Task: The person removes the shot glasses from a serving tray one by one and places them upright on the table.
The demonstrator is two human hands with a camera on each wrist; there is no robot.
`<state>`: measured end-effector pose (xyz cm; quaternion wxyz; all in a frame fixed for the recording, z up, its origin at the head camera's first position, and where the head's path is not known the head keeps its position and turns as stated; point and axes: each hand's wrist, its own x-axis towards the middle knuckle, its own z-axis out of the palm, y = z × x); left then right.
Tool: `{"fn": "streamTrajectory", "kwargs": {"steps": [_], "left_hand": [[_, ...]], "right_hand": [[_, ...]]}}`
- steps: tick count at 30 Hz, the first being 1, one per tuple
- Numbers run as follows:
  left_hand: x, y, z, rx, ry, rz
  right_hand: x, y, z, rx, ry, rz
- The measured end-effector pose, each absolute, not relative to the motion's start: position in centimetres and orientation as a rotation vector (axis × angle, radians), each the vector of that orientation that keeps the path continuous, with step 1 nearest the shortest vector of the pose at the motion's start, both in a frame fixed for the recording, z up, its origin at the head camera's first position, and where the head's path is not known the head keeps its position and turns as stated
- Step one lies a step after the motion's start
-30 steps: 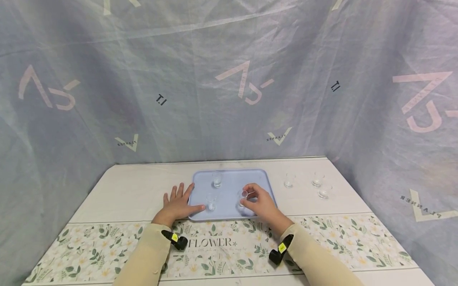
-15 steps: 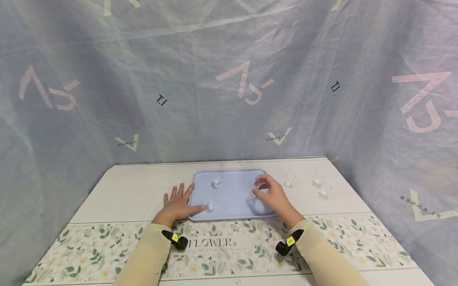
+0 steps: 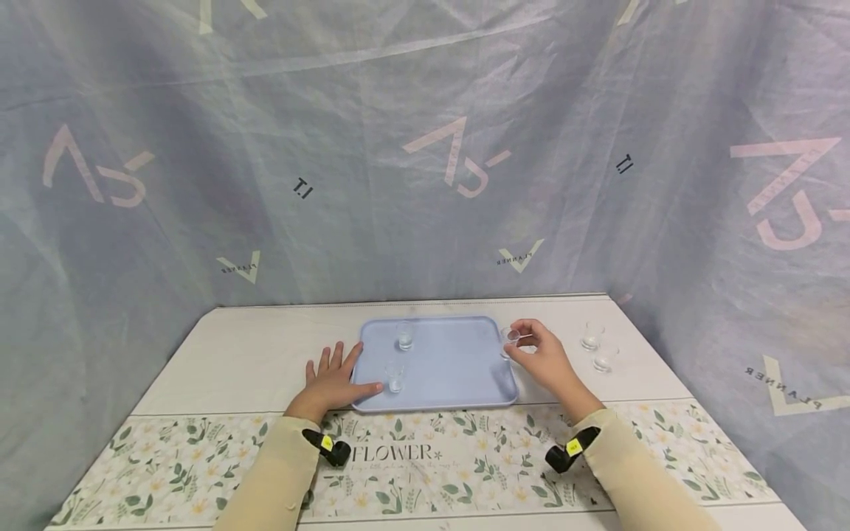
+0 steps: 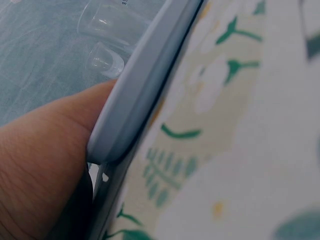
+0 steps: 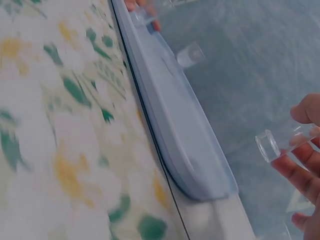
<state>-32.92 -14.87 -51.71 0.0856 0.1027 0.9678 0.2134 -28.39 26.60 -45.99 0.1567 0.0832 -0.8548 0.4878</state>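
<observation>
We have the right hand [image 3: 546,363] pinching one held glass [image 5: 270,145] between thumb and fingers, narrow grip, glass near upright at the tray [image 3: 454,369]'s right rim; it looks lifted, but we can't judge the clearance; left hand [image 3: 330,385] is spread wide at the tray's left edge, holding no glass, thumb over the rim with its tip just beside the front glass [image 3: 395,380]; back glass [image 3: 405,339] stands behind that one on the tray, both toward the left; far loose glass [image 3: 592,339] and near loose glass [image 3: 603,361] sit close together on the table [image 3: 265,354], right of the right hand; we read the step as a mid-transfer across the rim, one glass at a time, left hand probably steadying the tray; on or off, this pose alone doesn't tell us; next move, we'd say, calls for a level set-down on flat surface, base fully off the rim, then a straight release so fingers don't tip it; clear walls make contact hard to see, so we'd go slow.
</observation>
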Motion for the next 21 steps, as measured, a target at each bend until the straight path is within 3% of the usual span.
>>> {"fn": "streamTrajectory", "kwargs": {"steps": [21], "left_hand": [[-33.1,-14.8,-52.2,0.300,2.895,0.642]], "right_hand": [[-28.1,31.2,-46.7,0.085,-2.470,1.274]]}}
